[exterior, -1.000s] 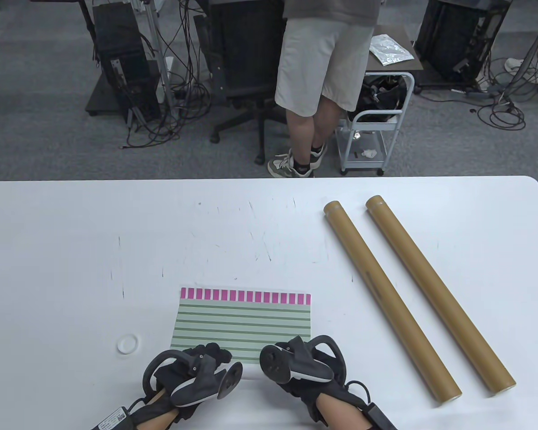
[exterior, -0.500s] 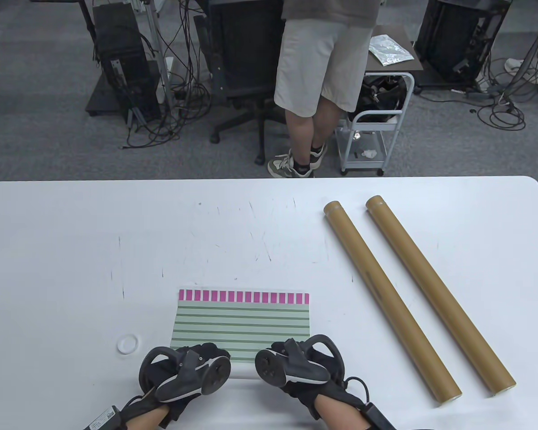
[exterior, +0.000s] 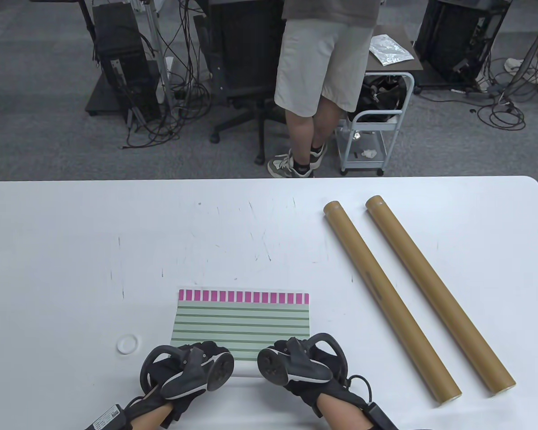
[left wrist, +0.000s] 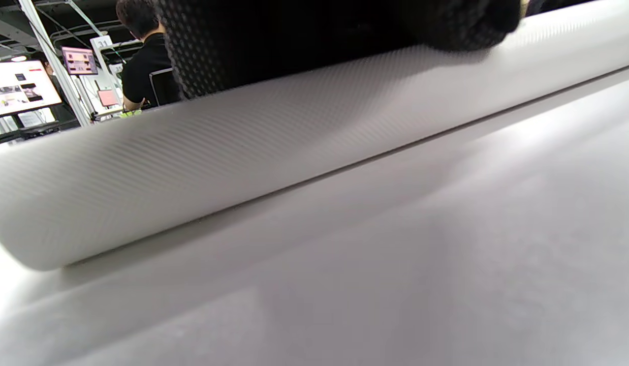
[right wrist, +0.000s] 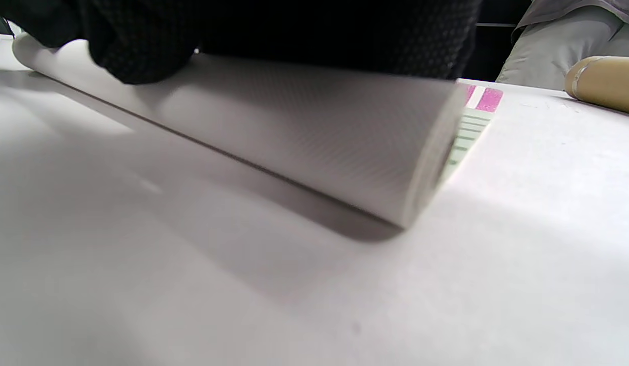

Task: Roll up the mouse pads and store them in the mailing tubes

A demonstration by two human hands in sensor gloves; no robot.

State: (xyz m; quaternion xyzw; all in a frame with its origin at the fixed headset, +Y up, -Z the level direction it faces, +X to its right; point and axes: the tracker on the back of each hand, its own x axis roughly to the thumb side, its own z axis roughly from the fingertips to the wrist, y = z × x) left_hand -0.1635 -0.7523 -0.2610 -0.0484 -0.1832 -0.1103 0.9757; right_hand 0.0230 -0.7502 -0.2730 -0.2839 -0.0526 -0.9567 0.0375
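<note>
Both your left hand (exterior: pixel 186 371) and right hand (exterior: pixel 302 365) curl over the rolled near edge of the striped mouse pad (exterior: pixel 242 320), flat just beyond your fingers. Roll evenly, tight enough for the mailing tubes (exterior: pixel 388 298) off your right.

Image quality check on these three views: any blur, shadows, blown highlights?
Table view: sharp, evenly lit, soft shadows under the mailing tubes. Left wrist view: the rolled mouse pad is fairly crisp, the table soft, the bottom-left corner nearly blown out, the left hand an almost black mass. Right wrist view: roll soft, dark shadow beneath it, right hand underexposed.
</note>
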